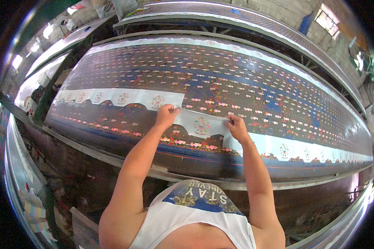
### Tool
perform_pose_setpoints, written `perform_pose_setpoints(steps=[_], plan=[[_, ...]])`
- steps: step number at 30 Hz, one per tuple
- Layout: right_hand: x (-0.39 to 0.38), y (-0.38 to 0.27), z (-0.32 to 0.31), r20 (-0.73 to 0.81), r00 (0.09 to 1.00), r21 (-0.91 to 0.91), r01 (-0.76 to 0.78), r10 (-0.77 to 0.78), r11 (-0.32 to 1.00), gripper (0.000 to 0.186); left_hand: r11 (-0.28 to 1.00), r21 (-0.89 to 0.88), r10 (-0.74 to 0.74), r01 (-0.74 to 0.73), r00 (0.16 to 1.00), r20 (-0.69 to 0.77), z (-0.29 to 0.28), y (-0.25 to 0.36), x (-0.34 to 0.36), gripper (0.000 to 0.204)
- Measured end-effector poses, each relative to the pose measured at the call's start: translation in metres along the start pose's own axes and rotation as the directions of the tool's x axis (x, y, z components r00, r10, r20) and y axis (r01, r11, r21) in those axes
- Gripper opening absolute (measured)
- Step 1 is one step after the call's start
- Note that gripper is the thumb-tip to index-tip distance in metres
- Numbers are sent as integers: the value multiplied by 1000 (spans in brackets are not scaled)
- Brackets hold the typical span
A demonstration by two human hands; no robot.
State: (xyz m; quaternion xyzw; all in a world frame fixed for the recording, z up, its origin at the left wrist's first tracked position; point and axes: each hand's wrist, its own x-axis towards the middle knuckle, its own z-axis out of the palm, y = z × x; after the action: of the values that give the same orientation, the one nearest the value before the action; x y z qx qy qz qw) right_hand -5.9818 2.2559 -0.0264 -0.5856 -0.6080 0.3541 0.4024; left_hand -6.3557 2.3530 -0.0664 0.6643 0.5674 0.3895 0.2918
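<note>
A white fabric panel (191,122) with a scalloped lower edge and a small multicoloured print is stretched between my hands over the long dark table (141,79). My left hand (166,116) is closed in a pinch at the panel's upper left corner. At its upper right corner, my right hand (238,128) pinches the cloth between thumb and fingers. Similar white panels lie flat to either side, a left row (139,98) and a right row (274,146). Whether the held panel touches the table beneath is hard to tell.
Repeated small pink and red prints and blue stains mark the tabletop. Another row of white panels (187,40) runs along its far edge. Beyond stands a second long table (220,14), with more tables (66,41) at the left. A person (69,25) is far off at the upper left.
</note>
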Motion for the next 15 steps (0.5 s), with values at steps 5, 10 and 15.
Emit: perform_pose_setpoints(steps=[5, 10, 15], plan=[[65, 19, 31, -160, 987, -362, -28, -32, 932, 36, 945, 325, 133, -34, 949, -286, 13, -57, 33, 20], [104, 64, 14, -342, 935, -374, -44, -94, 926, 27, 944, 289, 225, -161, 954, -201, 29, -8, 70, 17], [99, 49, 48, -408, 912, -458, -182, -24, 870, 27, 924, 357, 235, -138, 941, -244, 25, -33, 60, 17]])
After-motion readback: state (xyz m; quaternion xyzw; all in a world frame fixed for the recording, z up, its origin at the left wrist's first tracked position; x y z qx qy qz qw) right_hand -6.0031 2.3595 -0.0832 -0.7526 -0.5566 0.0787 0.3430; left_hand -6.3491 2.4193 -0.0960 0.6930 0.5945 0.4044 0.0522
